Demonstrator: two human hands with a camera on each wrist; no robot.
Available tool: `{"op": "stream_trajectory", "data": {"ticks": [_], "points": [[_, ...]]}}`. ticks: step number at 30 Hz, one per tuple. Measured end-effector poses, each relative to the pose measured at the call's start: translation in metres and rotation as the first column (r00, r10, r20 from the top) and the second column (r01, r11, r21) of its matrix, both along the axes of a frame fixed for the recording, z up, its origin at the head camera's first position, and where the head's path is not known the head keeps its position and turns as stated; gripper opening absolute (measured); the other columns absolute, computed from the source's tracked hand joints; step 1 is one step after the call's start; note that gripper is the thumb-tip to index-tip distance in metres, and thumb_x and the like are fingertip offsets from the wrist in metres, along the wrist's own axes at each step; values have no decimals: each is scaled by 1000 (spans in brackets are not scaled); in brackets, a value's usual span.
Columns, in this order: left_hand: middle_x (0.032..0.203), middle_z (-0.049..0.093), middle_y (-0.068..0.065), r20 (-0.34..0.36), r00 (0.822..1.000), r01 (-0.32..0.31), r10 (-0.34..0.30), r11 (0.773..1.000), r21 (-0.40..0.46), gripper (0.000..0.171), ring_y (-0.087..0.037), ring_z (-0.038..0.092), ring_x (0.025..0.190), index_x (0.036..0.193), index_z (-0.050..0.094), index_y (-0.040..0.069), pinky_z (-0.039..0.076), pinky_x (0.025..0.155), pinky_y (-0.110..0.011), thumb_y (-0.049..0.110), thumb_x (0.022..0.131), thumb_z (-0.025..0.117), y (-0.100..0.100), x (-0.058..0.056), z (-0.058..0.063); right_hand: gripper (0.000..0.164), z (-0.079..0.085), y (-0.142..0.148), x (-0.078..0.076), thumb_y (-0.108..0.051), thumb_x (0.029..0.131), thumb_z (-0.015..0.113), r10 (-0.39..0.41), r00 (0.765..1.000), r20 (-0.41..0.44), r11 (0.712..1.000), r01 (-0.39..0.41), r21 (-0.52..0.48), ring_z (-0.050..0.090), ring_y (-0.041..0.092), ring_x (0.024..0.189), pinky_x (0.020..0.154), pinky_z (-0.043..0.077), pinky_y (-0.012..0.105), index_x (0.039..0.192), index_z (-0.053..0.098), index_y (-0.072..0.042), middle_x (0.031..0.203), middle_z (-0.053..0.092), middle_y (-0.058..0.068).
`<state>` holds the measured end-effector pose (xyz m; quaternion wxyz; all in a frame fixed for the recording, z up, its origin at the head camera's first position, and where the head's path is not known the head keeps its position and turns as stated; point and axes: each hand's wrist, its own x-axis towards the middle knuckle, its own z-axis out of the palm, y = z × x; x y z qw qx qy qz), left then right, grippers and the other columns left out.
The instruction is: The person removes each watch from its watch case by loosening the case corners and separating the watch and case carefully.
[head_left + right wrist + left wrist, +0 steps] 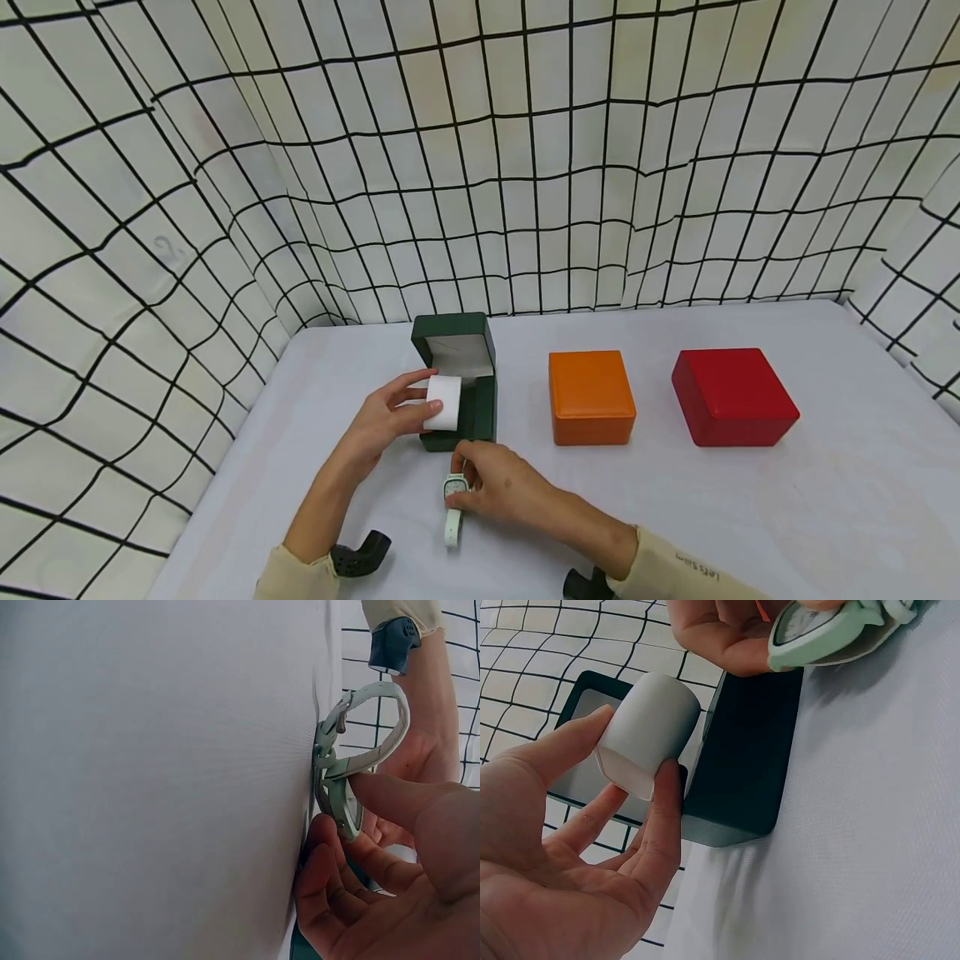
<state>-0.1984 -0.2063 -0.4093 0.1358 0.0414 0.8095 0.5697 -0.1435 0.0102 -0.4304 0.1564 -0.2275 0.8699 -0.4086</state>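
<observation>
My left hand (386,421) pinches a white watch cushion (444,402) between thumb and fingers, over the left part of an open dark green box (477,408). The left wrist view shows the cushion (649,727) as a rounded white roll, gripped at its sides, with the box (742,750) behind it. Just in front of the box, my right hand (502,483) pinches a pale green wristwatch (454,487) by its case. One strap end hangs toward me. In the right wrist view the watch strap (382,694) forms a loop above the thumb.
An orange box (592,396) and a red box (735,398), both with lids down, stand to the right of the green one. They rest on a white-covered table (645,517). A white wall with a black grid (480,167) surrounds the table's back and sides.
</observation>
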Motion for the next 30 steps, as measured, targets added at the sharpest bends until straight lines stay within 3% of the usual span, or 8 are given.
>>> {"op": "stream_trajectory", "data": {"ticks": [11,21,30], "points": [[150,53,-21,2,1000,-1,1,1000,-13,62,-28,62,123,154,49,21,59,99,-40,31,98,73,0,-1,-3,30,1,-1,4,-31,87,86,-12,1000,-26,997,14,78,49,5,68,59,43,19,108,72,-14,77,56,-9],[151,52,-20,-5,1000,0,0,1000,-21,63,-24,63,121,156,48,20,59,99,-38,34,99,72,3,2,1,30,-1,3,3,-29,89,84,-16,1000,-20,999,17,40,52,5,67,60,46,19,111,72,-12,77,59,-9],[152,52,-20,17,999,-49,49,999,-11,64,-27,62,125,156,48,20,58,101,-39,33,98,72,4,4,0,23,5,5,5,-27,92,80,-52,998,-37,998,53,24,54,6,63,58,47,21,110,73,-15,74,62,-9]]}}
